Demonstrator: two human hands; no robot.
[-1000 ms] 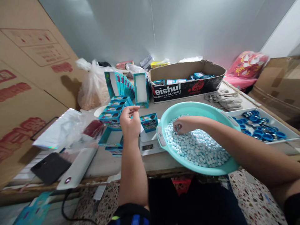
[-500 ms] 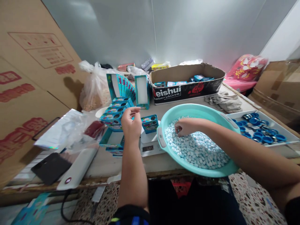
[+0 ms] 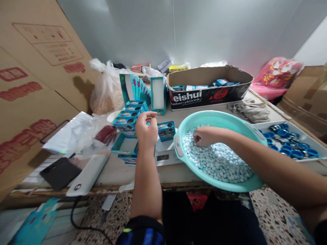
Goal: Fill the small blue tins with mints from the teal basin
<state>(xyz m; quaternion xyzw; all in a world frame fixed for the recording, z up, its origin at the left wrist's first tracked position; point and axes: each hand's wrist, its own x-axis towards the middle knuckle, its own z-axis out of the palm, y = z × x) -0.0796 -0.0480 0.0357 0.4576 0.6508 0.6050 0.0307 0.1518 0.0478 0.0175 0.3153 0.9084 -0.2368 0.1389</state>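
Observation:
My right hand [image 3: 203, 135] rests in the teal basin [image 3: 245, 124], fingers curled down into the pale blue and white candies [image 3: 219, 161]. What it grips, if anything, is hidden. My left hand [image 3: 145, 128] hovers just left of a small teal box [image 3: 166, 130] that stands on a white scale [image 3: 163, 154]. Its thumb and forefinger are pinched together, and I cannot make out anything between them. A row of the same teal boxes [image 3: 129, 117] lies just beyond the left hand.
A black cardboard tray [image 3: 209, 93] with more boxes stands at the back. A white tray of blue caps [image 3: 288, 141] lies at the right. Upright flat teal cartons [image 3: 138, 90], a plastic bag [image 3: 106, 90], a black pouch [image 3: 60, 173] and large cardboard boxes [image 3: 30, 85] fill the left.
The view has drifted a little to the left. My right hand has closed tighter in the candies; my left hand stays beside the box on the scale.

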